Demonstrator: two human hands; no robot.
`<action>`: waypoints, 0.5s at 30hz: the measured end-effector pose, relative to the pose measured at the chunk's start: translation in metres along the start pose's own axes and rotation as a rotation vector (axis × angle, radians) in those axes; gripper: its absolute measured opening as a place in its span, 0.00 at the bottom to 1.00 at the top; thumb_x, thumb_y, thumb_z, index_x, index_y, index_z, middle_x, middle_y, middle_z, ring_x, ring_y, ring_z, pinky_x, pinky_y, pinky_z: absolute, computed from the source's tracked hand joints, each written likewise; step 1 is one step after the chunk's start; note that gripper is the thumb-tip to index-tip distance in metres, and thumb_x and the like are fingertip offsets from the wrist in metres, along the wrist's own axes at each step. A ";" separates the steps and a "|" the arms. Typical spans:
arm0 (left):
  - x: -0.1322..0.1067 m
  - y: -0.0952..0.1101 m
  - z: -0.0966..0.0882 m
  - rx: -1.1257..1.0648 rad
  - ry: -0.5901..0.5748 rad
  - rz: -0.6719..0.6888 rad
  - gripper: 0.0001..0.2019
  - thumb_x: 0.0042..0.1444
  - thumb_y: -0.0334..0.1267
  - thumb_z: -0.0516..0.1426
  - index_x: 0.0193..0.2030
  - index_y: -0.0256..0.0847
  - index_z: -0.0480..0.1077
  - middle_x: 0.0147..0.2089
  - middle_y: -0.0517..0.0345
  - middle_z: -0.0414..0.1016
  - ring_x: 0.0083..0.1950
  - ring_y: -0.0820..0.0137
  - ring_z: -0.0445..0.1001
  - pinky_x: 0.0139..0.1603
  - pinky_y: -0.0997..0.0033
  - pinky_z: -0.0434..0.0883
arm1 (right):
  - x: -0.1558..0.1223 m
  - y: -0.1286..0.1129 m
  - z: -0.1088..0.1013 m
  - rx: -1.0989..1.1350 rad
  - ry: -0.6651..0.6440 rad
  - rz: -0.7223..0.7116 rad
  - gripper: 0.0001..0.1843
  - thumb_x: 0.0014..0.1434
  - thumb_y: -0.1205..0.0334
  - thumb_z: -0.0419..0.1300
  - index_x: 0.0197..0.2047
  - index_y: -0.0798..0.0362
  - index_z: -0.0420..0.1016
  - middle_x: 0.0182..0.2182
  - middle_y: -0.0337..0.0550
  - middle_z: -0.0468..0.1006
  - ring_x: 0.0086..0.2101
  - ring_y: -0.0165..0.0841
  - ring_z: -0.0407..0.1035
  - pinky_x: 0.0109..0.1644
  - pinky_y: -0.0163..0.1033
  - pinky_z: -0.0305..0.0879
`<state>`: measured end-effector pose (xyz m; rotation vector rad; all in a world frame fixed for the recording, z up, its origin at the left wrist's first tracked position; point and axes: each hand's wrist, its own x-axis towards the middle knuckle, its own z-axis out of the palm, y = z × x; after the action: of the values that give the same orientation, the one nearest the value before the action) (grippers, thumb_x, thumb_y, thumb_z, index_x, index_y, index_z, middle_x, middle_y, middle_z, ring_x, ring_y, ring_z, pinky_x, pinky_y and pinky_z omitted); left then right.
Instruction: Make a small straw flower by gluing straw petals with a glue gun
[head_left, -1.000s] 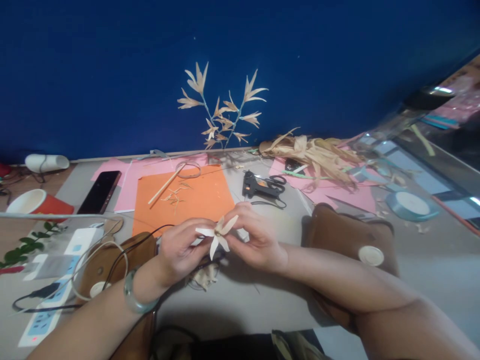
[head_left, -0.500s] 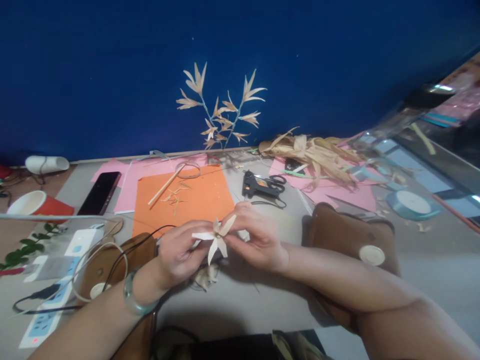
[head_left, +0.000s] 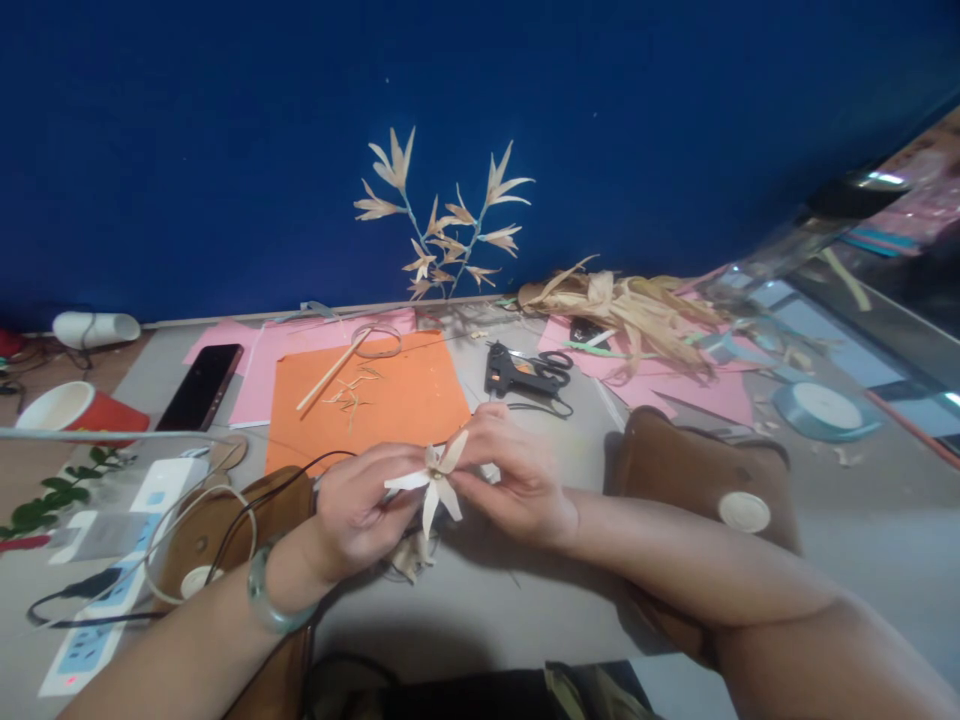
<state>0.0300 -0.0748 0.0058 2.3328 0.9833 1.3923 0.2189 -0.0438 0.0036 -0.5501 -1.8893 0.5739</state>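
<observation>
Both hands meet over the near middle of the grey table, pinching a small pale husk flower (head_left: 436, 484) with several pointed petals. My left hand (head_left: 358, 508) grips it from the left, fingers curled; a green bangle (head_left: 264, 592) sits on that wrist. My right hand (head_left: 511, 474) pinches the flower's right side with thumb and fingertips. Just below the flower, more pale husk pieces (head_left: 411, 552) lie on the table. Behind the hands lies an orange paper sheet (head_left: 375, 398) with a wooden stick (head_left: 330, 371) on it.
A black glue gun (head_left: 511, 372) and scissors (head_left: 553, 362) lie behind my right hand. Dried husks (head_left: 630, 310) sit on pink paper. A husk-leaf branch (head_left: 442, 225) stands against the blue wall. Brown pouches (head_left: 697, 470) flank my arms. Phone (head_left: 199, 386), red cup (head_left: 75, 410), power strip (head_left: 112, 560), ribbon roll (head_left: 822, 410).
The flower has turned slightly between my fingers and dropped a little; both hands stay in nearly the same place.
</observation>
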 end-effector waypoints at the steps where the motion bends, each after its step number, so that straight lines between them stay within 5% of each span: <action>1: 0.000 0.000 0.000 0.006 -0.002 0.003 0.08 0.53 0.27 0.58 0.39 0.38 0.73 0.37 0.50 0.81 0.37 0.68 0.80 0.37 0.75 0.76 | 0.000 0.000 0.000 -0.003 0.004 0.001 0.03 0.58 0.68 0.61 0.34 0.51 0.72 0.28 0.40 0.81 0.30 0.31 0.73 0.40 0.42 0.61; 15: 0.000 0.001 0.000 0.020 -0.008 0.010 0.07 0.54 0.26 0.57 0.38 0.38 0.73 0.35 0.49 0.80 0.36 0.69 0.79 0.35 0.75 0.76 | -0.002 0.000 0.002 0.014 0.023 0.019 0.04 0.58 0.68 0.61 0.32 0.51 0.71 0.26 0.38 0.79 0.29 0.31 0.72 0.40 0.42 0.61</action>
<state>0.0304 -0.0752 0.0066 2.3590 0.9888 1.3818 0.2178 -0.0452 0.0020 -0.5641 -1.8583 0.5908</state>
